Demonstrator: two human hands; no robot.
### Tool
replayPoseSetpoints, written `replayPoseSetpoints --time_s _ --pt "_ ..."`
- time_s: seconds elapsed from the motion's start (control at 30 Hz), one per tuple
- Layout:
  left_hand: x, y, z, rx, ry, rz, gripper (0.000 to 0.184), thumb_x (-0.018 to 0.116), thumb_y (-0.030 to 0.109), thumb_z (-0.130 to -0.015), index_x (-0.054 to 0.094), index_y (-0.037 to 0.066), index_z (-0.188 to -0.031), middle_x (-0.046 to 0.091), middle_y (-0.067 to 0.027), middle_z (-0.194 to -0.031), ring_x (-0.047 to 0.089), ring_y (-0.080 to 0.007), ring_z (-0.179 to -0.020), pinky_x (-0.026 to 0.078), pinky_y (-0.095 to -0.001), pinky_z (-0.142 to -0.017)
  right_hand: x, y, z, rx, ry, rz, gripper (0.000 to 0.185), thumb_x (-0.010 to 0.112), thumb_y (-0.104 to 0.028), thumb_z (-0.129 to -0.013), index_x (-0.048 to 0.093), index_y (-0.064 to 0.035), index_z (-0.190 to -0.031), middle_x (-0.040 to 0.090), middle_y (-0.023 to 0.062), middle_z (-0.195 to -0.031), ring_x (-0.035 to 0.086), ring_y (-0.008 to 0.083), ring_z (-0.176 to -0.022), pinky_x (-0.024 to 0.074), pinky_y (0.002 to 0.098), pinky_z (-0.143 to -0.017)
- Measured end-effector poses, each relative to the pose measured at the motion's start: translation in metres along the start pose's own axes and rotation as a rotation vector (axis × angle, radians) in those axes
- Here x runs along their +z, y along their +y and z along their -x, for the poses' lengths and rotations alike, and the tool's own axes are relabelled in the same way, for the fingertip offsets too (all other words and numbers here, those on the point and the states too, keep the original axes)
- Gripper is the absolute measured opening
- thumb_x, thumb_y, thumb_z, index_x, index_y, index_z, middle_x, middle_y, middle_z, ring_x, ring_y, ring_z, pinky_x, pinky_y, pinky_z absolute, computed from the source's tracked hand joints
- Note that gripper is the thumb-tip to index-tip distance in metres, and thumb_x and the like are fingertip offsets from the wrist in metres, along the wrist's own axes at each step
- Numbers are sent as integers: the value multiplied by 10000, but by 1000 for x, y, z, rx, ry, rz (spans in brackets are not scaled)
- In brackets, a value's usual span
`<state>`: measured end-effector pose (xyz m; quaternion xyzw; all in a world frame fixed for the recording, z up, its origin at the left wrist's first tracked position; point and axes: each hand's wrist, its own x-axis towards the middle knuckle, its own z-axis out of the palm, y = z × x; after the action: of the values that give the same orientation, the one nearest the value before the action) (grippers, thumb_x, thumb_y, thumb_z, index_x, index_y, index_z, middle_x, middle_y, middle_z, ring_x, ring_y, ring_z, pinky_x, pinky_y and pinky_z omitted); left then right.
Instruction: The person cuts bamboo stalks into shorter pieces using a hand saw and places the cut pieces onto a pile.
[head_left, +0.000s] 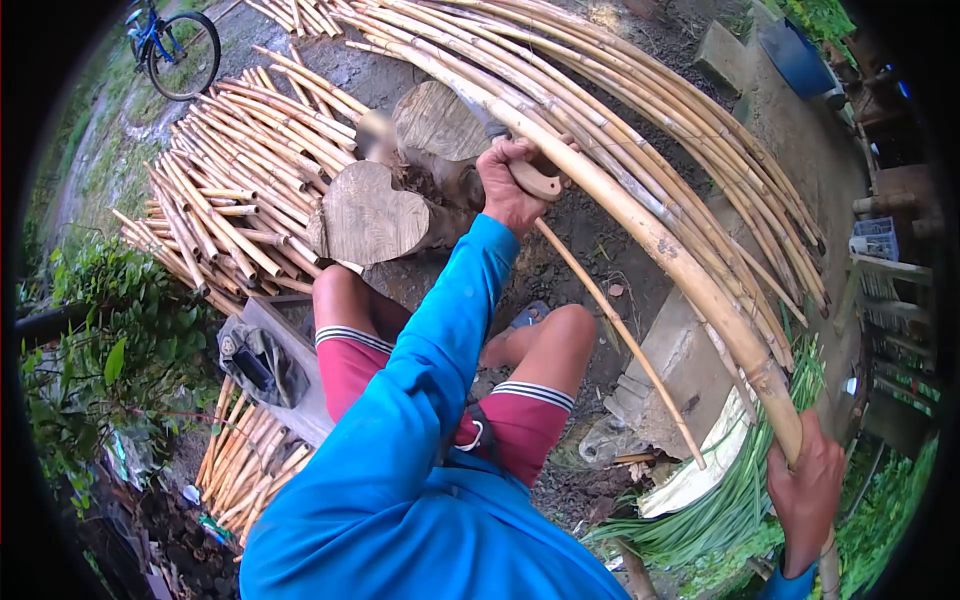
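My left hand (pixel 510 185) is closed around the curved wooden handle (pixel 536 180) of a bladed hand tool. Its narrow pale blade (pixel 468 103) points up and left, partly hidden; whether it is a saw or a large knife I cannot tell. My right hand (pixel 806 478), low on the right, grips the lower part of a long thick bamboo pole (pixel 640 232). The pole slants up and left, passing close by my left hand. Beyond that hand stand two cut log stumps (pixel 375 212). A thin bamboo stick (pixel 620 335) leans below the pole.
A big heap of short bamboo lengths (pixel 235 180) lies left of the stumps, with long poles (pixel 690 130) stacked behind and right. Green leaves (pixel 690 525) lie by my right hand. A cap (pixel 262 362) rests on a board at left. A bicycle (pixel 175 48) stands far left.
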<state>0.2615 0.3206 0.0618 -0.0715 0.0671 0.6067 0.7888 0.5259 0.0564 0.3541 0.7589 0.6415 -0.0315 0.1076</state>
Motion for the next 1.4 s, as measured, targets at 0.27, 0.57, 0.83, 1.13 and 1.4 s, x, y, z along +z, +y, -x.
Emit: replayPoseSetpoints --time_s 0.27,0.57,0.83,1.13,1.4 --pt "-24 -24 79 -142 6 -200 122 589 111 -628 487 55 -665 527 -122 -729 505 -251 -624 459 -411 -656 115 81 20 196 -17 61 226 701 -170 -725 559 -4 -784 608 241 -653 605 452 -660 485 512 -632" --pt "-50 23 145 -1 142 -781 135 552 104 -634 476 48 -730 538 -104 -739 504 -184 -653 424 -302 -572 275 112 27 262 -534 -671 184 683 -144 -728 626 2 -825 565 33 -620 531 128 -504 433 296 -472" --pt "-92 15 111 -81 261 -1117 168 579 145 -692 548 29 -810 541 -56 -707 499 -146 -604 411 -292 -545 289 40 74 389 -612 -1000 194 686 -189 -785 573 -31 -782 501 -8 -586 463 90 -466 384 280 -431" --pt "-147 -9 26 -152 305 -1119 148 560 210 -725 559 63 -708 506 -27 -676 466 -147 -606 363 -314 -544 297 38 201 581 -739 -927 278 709 -259 -738 594 -7 -722 561 76 -572 549 184 -496 433 379 -484" --pt "-134 -45 2 -296 272 -382 152 551 104 -607 567 44 -745 567 -123 -792 589 -303 -746 525 -421 -714 300 45 257 363 -505 -479 303 705 -309 -708 649 -11 -716 634 204 -642 646 397 -620 504 498 -600"
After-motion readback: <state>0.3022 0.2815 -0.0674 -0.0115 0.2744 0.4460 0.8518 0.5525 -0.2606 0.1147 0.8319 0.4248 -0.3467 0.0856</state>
